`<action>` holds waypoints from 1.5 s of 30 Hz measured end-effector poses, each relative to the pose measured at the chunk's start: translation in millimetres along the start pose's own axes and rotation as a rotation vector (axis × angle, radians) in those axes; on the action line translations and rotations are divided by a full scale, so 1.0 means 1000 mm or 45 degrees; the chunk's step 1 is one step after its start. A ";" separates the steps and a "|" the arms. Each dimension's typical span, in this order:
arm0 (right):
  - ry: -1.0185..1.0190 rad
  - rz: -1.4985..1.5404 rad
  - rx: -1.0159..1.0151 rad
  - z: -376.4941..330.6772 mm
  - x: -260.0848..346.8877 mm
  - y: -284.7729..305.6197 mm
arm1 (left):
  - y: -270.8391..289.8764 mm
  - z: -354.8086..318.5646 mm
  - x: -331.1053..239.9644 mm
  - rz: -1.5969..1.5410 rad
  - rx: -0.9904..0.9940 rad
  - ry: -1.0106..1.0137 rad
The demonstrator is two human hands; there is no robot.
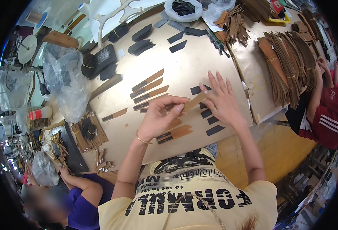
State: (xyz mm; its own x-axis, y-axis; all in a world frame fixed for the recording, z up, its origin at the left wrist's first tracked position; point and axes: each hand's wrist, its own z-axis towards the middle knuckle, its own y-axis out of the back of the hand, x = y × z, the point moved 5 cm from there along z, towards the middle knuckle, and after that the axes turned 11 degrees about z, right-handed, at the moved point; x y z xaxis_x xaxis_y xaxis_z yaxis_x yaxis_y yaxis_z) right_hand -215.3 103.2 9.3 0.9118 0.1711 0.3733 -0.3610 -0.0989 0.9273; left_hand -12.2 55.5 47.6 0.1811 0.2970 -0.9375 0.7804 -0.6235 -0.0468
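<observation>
My left hand (164,113) pinches one end of a tan leather-like strip (194,102) between thumb and fingers. The strip's far end reaches my right hand (223,99), whose fingers are stretched out and spread, its thumb side against or just over the strip. Below my right hand lies a column of small black slanted pieces (215,130), partly covered by it. Left of my hands, several brown strips (152,93) with black pieces on their left ends lie in a row. More such strips (175,134) lie under my left wrist.
Stacks of black pieces (141,47) and a bag of black pieces (183,8) stand at the back. Bundled brown strips (289,65) lie at the right, clear plastic bags (65,82) at the left. Co-workers sit at left, in a purple sleeve (85,203), and right, in a red shirt (330,111).
</observation>
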 end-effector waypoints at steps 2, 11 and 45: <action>-0.071 0.783 -0.252 0.003 -0.005 0.014 | -0.007 0.004 -0.002 0.026 0.064 -0.037; -0.538 1.920 -0.084 0.003 -0.004 0.009 | -0.010 0.032 0.016 0.417 -0.229 -0.020; -0.565 1.254 -0.203 0.035 -0.014 -0.003 | -0.006 0.055 0.035 0.751 -0.483 -0.023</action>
State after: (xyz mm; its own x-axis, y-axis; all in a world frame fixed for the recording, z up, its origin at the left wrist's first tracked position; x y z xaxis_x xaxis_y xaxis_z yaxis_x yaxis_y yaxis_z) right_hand -220.0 66.8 0.9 0.1868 -0.2852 0.9401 -0.9633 0.1347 0.2323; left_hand -43.9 29.9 -3.4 0.6314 -0.0277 -0.7750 0.7102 -0.3806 0.5922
